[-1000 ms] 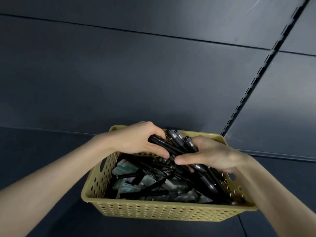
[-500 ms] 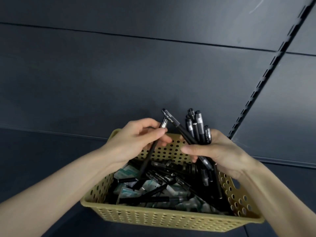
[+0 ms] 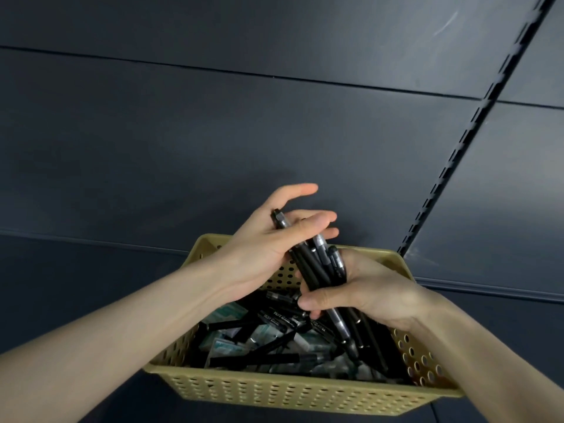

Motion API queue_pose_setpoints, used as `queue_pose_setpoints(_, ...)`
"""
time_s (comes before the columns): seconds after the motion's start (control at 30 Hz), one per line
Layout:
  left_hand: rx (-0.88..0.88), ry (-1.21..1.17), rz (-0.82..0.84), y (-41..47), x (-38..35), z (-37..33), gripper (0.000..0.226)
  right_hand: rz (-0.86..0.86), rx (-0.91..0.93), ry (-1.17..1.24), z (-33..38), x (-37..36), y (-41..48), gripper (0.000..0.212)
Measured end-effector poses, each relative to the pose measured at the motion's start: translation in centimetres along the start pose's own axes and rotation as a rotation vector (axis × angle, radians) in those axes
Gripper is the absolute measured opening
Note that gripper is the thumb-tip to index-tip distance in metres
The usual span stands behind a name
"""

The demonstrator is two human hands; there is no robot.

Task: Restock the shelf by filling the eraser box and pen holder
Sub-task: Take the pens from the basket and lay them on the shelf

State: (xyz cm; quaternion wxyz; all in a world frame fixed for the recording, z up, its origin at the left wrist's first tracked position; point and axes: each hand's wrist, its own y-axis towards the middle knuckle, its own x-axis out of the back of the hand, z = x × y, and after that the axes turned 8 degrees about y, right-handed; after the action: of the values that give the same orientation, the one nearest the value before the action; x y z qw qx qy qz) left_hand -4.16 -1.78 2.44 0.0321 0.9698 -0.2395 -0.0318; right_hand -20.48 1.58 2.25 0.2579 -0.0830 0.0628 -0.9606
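Back panel (image 3: pixel 183 132): dark and flat, filling the upper view, crossed by two thin seams.
Slotted upright (image 3: pixel 476 123): running diagonally from the top right corner down to just behind the basket's far right corner.
Basket (image 3: pixel 305 395): yellow and perforated, low in the middle of the view, near wall facing the camera, far rim just beneath the left hand; support underneath impossible to tell.
Open room: wide above and to the left of the hands, narrower on the right toward the upright, crowded inside the basket.
Loose pens (image 3: pixel 259 358): black, lying crosswise inside the basket on top of the packs.
Packs (image 3: pixel 227 346): pale green-white, flat on the basket bottom, mostly covered, print too small to read.
Bundle of pens (image 3: pixel 317 270): black, held above the basket's far half, tilted, upper ends toward the upper left, lower ends pointing down into the basket's right side.
Right hand (image 3: pixel 375 288): reaching in from the lower right over the basket's right wall, fingers curled round the middle of the bundle, thumb across its front, gripping firmly.
Left hand (image 3: pixel 262 251): reaching in from the lower left, back toward the camera, fingers spread and nearly straight behind the bundle's upper ends, thumb laid over them, touching rather than wrapping.
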Motion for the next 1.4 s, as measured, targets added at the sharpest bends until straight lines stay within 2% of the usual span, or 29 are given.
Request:
queue_pose_setpoints(0.1,-0.086,0.231,0.044,0.1,-0.5,-0.2,0.027,-0.038,0.017,0.034,0.1,-0.1,0.1,0.012)
queue_pose_setpoints(0.13,-0.089,0.291,0.062,0.1,-0.5,-0.1,0.026,-0.039,0.021,0.048,0.0,-0.1,0.2,0.011)
queue_pose_setpoints(0.2,-0.052,0.315,0.086,0.1,-0.4,0.1,0.035,-0.045,0.03,0.051,0.0,-0.2,0.1,0.011)
queue_pose_setpoints(0.27,0.013,0.24,0.084,-0.1,0.2,0.1,0.051,-0.093,0.052,0.078,0.1,-0.2,0.0,0.01)
queue_pose_setpoints(0.37,0.091,0.196,0.111,-0.6,1.2,0.1,0.066,-0.208,0.132,0.279,1.0,0.4,0.0,0.006)
queue_pose_setpoints(0.47,0.189,0.244,0.24,-1.1,1.3,0.3,0.053,-0.256,0.218,0.534,1.8,0.2,0.3,0.007)
queue_pose_setpoints(0.53,0.248,0.267,0.354,-1.1,1.0,0.5,0.048,-0.296,0.262,0.619,2.0,-0.5,0.8,0.01)
queue_pose_setpoints(0.63,0.265,0.264,0.46,-0.9,0.6,0.9,0.035,-0.345,0.293,0.58,2.1,-1.4,1.2,0.015)
queue_pose_setpoints(0.73,0.274,0.28,0.504,-0.9,0.6,1.0,0.025,-0.349,0.228,0.583,1.8,-1.1,1.1,0.023)
queue_pose_setpoints(0.8,0.289,0.342,0.53,-0.9,1.0,1.1,0.021,-0.322,0.21,0.579,1.5,-0.9,0.8,0.018)
queue_pose_setpoints(0.87,0.237,0.543,0.534,-0.6,1.8,1.2,0.031,-0.348,0.218,0.52,1.3,-0.5,0.4,0.013)
queue_pose_setpoints(1.0,0.151,1.039,0.511,0.3,3.8,1.5,0.069,-0.501,0.121,0.213,0.7,1.2,-0.4,0.012)
queue_pose_setpoints(1.1,0.229,1.181,0.662,1.0,4.2,2.5,0.078,-0.5,0.007,0.078,-0.4,1.9,-0.8,0.014)
queue_pose_setpoints(1.17,0.229,1.302,0.73,1.4,4.0,3.1,0.074,-0.459,-0.037,0.047,-0.8,2.0,-0.9,0.015)
queue_pose_setpoints(1.3,0.234,1.433,0.735,1.9,3.6,4.1,0.067,-0.429,-0.054,0.049,-1.2,2.3,-0.9,0.015)
queue_pose_setpoints(1.4,0.187,1.475,0.727,1.8,3.4,4.5,0.048,-0.404,-0.069,0.044,-1.3,2.5,-0.8,0.013)
